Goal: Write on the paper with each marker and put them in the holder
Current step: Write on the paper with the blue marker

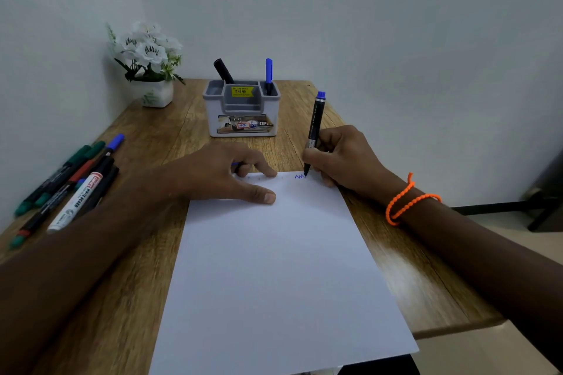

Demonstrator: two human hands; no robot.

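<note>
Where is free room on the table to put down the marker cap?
Bare wood lies between the holder and the paper, partly taken by both hands, and right of the paper up to the table edge. The left side is crowded with loose markers.

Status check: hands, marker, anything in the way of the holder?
Right hand grips marker, tip on paper. Left hand steadies the sheet. Two markers already in holder. Path looks clear.

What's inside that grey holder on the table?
Two markers stand in the holder: a black marker leaning at the back left, and a blue-capped marker upright at the right. Their lower ends are hidden by its walls; the front compartments' bottoms are out of sight.
</note>
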